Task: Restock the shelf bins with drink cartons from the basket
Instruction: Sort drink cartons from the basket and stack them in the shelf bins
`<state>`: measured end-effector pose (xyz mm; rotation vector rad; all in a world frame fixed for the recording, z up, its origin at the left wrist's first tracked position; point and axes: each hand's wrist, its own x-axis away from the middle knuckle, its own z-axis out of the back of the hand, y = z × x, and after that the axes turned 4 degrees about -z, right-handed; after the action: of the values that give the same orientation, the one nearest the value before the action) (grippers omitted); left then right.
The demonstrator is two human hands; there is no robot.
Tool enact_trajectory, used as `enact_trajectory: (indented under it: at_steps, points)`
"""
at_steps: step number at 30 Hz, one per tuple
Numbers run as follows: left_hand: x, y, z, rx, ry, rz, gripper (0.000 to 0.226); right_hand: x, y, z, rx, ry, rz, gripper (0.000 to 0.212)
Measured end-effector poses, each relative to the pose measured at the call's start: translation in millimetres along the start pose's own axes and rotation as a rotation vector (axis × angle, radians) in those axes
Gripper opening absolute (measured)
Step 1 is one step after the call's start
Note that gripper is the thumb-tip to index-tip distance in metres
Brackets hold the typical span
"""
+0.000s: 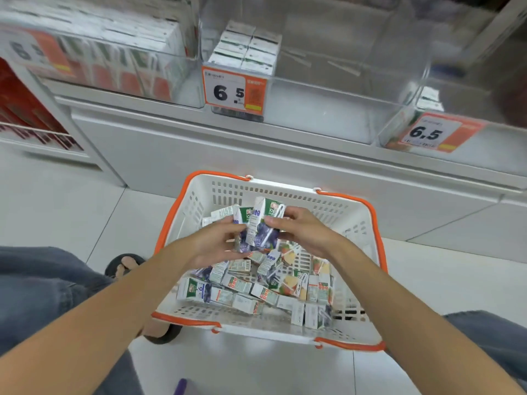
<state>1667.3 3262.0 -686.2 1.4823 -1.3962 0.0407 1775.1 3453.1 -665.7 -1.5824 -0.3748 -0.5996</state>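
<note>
1. Hands are both closed on the load. The left hand (216, 243) is curled round the lower left of the purple cartons (258, 226), which look like two held together. The right hand (299, 232) is pinched on their upper right edge, beside a straw. Nothing else is held.
2. Step judged: cartons are being squared into one bundle above the basket before being lifted to a bin. Faces should be aligned and printed fronts turned one way, so the bundle can be set down as a block.
3. A shelf (199, 143) is seen beyond the basket, with clear bins on it.
4. The middle bin (328, 109) is mostly bare. Stacked cartons (245, 49) are packed at its left end only. The bundle is probably best placed upright just beside that stack, provided the flavour is matched, which cannot be confirmed from the blurred print.
5. The left bin (114, 61) appears full, so it should be skipped.
6. The basket (376, 232) is set on the floor below the shelf, between the person's knees.
7. Loose cartons (256, 289), purple and fruit-printed, lie jumbled in it and should be sorted by print before being lifted.
8. A price tag (235, 91) is fixed to the front of the middle bin and should not be knocked.
</note>
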Motion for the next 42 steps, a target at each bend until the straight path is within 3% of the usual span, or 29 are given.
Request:
enact_trajectory:
  at_steps: [3, 6, 8, 10, 14, 16, 18, 20, 22, 25, 27, 29, 34, 37, 40, 42]
  points:
    - [17.8, 28.6, -17.8, -0.214, -0.145, -0.037, 0.058, 7.3, -28.3, -6.8, 0.127, 0.037, 0.074, 0.066]
    - [36.9, 55.0, -43.0, -0.549, -0.044, -0.142, 0.072, 16.8, -64.8, -3.2, 0.233, 0.016, 0.11, 0.087]
    - [46.9, 78.7, -57.9, -0.596, -0.015, -0.249, 0.078, 23.2, -97.2, 4.6, 0.323, -0.028, 0.135, 0.074]
    - [54.0, 108.6, -72.8, -0.619, -0.05, -0.365, 0.088, 31.7, -132.6, 13.2, 0.406, -0.03, 0.241, 0.046]
    - [56.4, 175.9, -97.4, -0.8, 0.046, -0.749, 0.12, 45.9, -201.0, 39.1, 0.326, 0.269, 0.544, 0.046]
    - [52.4, 206.2, -100.2, -1.125, 0.19, -0.965, 0.118, 44.7, -228.7, 55.3, 0.247, 0.444, 0.679, 0.046]
    - [41.8, 224.9, -91.1, -1.599, 0.423, -1.054, 0.11, 35.8, -249.8, 68.6, 0.268, 0.606, 0.723, 0.048]
    - [27.4, 228.6, -77.5, -1.934, 0.541, -0.972, 0.099, 18.9, -257.8, 75.4, 0.361, 0.684, 0.666, 0.056]
    - [14.1, 221.2, -64.7, -2.082, 0.572, -0.889, 0.09, -3.4, -254.9, 76.0, 0.451, 0.613, 0.545, 0.063]
    - [4.9, 215.5, -54.6, -2.044, 0.614, -0.965, 0.084, -28.8, -250.3, 76.8, 0.546, 0.266, 0.239, 0.074]
    - [2.3, 215.0, -52.4, -2.019, 0.615, -0.993, 0.084, -35.6, -253.2, 84.0, 0.447, 0.025, 0.083, 0.064]
    - [-0.2, 212.4, -50.5, -2.023, 0.623, -1.004, 0.084, -40.3, -254.7, 88.5, 0.359, -0.05, 0.048, 0.05]
    - [0.1, 208.4, -55.8, -2.015, 0.662, -0.998, 0.085, -44.7, -248.8, 72.2, 0.567, 0.114, 0.076, 0.065]
    - [10.4, 203.5, -64.3, -1.878, 0.727, -1.116, 0.066, -32.3, -245.7, 64.0, 0.839, 0.436, 0.344, 0.066]
    - [18.0, 183.3, -72.7, -1.738, 0.796, -1.33, 0.038, -10.8, -219.0, 42.6, 0.818, 0.772, 0.817, 0.026]
    - [13.6, 158.7, -70.1, -1.65, 0.688, -1.214, 0.03, -3.0, -184.5, 27.5, 0.779, 0.792, 0.93, 0.006]
